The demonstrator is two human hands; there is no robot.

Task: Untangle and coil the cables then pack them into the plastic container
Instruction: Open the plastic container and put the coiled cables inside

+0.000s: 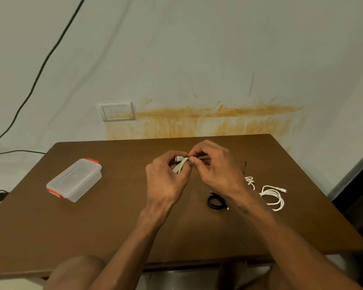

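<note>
Above the middle of the brown table (pixel 105 222), my left hand (pixel 166 178) and my right hand (pixel 216 168) meet around a pale folded cable bundle (pixel 179 165). The left hand grips the bundle; its white plug pokes out at the top. The right hand pinches a dark tie around the bundle's middle. A coiled black cable (pixel 215 203) lies by my right wrist. To its right lies a looped white cable (pixel 274 196), with a small white cable (pixel 249 181) behind it. The clear plastic container (pixel 74 180) with red clips sits shut at the left.
A thin dark tie (pixel 245 166) lies on the table behind the white cables. A stained wall with a blank outlet plate (pixel 116 111) stands right behind the table. A black wire (pixel 40 70) runs down the wall at the left. My knees show under the front edge.
</note>
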